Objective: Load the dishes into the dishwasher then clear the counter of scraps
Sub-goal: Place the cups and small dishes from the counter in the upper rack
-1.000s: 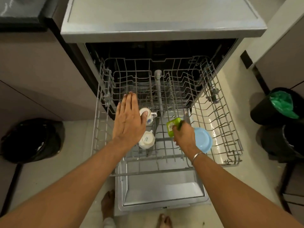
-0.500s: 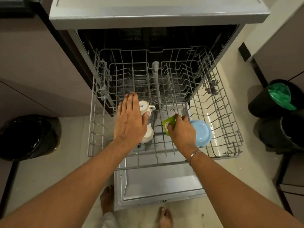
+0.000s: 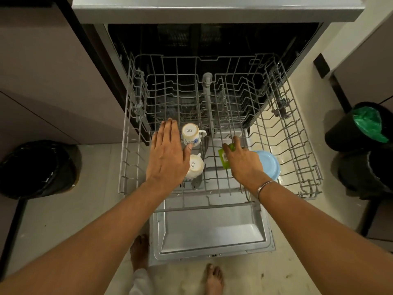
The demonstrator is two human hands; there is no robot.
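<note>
The grey wire rack [image 3: 297,145] is pulled out over the open dishwasher door [image 3: 212,233]. Two white cups lie in it: one with a blue flower [image 3: 191,135] farther in, another [image 3: 195,166] nearer me. My left hand [image 3: 168,154] hovers flat with straight fingers just left of the cups, its thumb beside the flowered one. My right hand [image 3: 242,160] holds a small green item [image 3: 225,156] down among the tines, fingers curled over it. A light blue plate [image 3: 269,165] stands right of that hand, partly hidden by it.
A black bin with a green liner [image 3: 359,126] stands on the floor at the right, and a dark bin [image 3: 36,169] at the left. The counter edge [image 3: 212,11] overhangs the dishwasher. My bare feet [image 3: 213,279] are on the floor by the door's front edge.
My right hand has lowered the green item into the rack beside the blue plate. The left hand stays flat by the cups. The view has shifted slightly.
</note>
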